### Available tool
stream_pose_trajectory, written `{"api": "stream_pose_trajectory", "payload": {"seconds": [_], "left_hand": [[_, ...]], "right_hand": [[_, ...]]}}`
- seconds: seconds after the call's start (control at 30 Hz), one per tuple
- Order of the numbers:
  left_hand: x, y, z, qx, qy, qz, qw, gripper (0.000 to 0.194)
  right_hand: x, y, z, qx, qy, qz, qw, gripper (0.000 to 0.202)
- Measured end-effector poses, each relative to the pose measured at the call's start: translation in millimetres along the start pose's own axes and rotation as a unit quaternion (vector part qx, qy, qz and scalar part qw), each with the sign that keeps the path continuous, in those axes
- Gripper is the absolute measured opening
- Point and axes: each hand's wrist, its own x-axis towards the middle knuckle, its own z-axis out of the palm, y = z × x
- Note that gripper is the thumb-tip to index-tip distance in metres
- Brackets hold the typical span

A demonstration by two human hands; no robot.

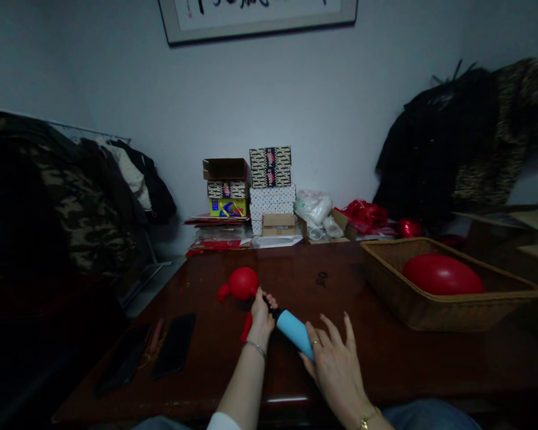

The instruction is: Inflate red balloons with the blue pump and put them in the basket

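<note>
A partly filled red balloon [243,283], with a small limp end sticking out at its left, is above the middle of the dark table. My left hand [262,313] is closed around the balloon's neck, where it meets the black tip of a light blue hand balloon pump [295,332]. The exact join is hidden by my fingers. My right hand [336,364] grips the pump's near end between thumb and index finger, its other fingers stretched out. A red strip [246,327], perhaps part of the balloon, hangs beside my left wrist.
A wicker basket [434,313] with a large red balloon [442,275] stands on the right. Two dark flat objects, one a black phone-like slab [174,345], lie at left. Black rings [321,279] lie beyond my hands; stacked boxes [271,203] stand at the back.
</note>
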Motion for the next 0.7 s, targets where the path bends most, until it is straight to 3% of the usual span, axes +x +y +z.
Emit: {"api": "stream_pose_trajectory", "payload": {"seconds": [0.4, 0.53, 0.7], "left_hand": [[14.8, 42.6, 3.4, -0.002, 0.0, 0.02, 1.0, 0.028], [8.3, 36.1, 8.9, -0.016, 0.002, 0.001, 1.0, 0.029], [-0.8, 11.1, 8.5, -0.005, -0.014, -0.012, 1.0, 0.029]], "right_hand": [[-29.0, 30.5, -28.3, -0.004, 0.056, -0.064, 0.996, 0.045], [-26.3, 28.1, -31.5, -0.005, 0.049, -0.05, 0.998, 0.041], [-17.0, 17.2, -20.0, 0.009, 0.035, -0.005, 0.999, 0.036]]}}
